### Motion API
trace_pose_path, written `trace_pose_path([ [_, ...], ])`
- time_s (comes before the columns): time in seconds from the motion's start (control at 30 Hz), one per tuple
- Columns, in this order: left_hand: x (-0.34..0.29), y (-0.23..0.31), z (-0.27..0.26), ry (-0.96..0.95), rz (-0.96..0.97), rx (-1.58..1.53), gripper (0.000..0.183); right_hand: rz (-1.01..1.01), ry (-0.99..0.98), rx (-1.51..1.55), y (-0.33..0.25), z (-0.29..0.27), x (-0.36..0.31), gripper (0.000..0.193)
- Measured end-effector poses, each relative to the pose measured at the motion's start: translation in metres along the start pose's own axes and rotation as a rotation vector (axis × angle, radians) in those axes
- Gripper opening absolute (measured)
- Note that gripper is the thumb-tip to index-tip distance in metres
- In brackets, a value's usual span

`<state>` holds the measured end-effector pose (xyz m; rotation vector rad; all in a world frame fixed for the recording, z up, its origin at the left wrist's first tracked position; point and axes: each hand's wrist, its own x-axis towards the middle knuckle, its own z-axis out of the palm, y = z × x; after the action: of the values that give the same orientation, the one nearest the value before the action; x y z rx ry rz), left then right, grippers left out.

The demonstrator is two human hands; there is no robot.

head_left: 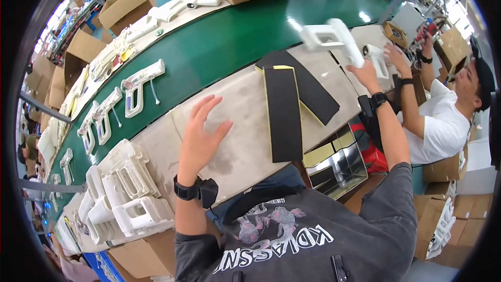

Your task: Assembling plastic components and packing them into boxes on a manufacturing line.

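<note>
My right hand is closed around the end of a white plastic housing, which has a looped frame on one side. It is held up over the far right edge of the work table, and its outline is slightly blurred. My left hand hovers over the pale tabletop with fingers apart and nothing in them. Between my hands lie two dark flat strips with yellow edges, one partly overlapping the other. Another white housing stands beyond my right wrist, close to a co-worker's hand.
A green conveyor belt runs along the far side, carrying several white frames. Stacked white housings crowd the table's left end. A shiny metal-lined box sits below the near edge. At right is a co-worker in white.
</note>
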<state>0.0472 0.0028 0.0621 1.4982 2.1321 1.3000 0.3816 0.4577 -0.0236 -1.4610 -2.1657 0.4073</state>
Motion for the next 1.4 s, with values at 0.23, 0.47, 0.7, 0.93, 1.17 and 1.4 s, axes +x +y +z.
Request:
trace_pose_path([
  [0.23,-0.053,-0.053,0.002,-0.013,-0.293,-0.194,0.04,0.358,0.01,-0.152,0.076,0.018,0.022,0.075],
  [0.47,-0.048,-0.058,0.046,-0.19,-0.446,-0.521,0.041,-0.336,0.089,-0.386,-0.002,0.007,0.009,0.069],
  [0.7,0.06,-0.036,0.153,-0.075,-0.562,-0.672,0.065,-0.699,-0.131,0.137,-0.199,0.041,-0.068,0.037],
  [0.93,-0.022,-0.04,0.034,-0.16,-0.57,-1.453,0.051,-0.542,-0.474,0.604,-0.306,0.057,-0.088,0.019],
  [1.17,-0.185,-0.026,-0.072,0.331,-0.484,-1.61,0.057,-1.276,-0.671,0.443,-0.484,0.235,-0.139,0.023],
  [1.4,-0.224,-0.021,-0.064,0.389,-0.56,-1.466,0.057,-1.34,-0.239,0.018,-0.557,0.361,-0.192,0.036],
])
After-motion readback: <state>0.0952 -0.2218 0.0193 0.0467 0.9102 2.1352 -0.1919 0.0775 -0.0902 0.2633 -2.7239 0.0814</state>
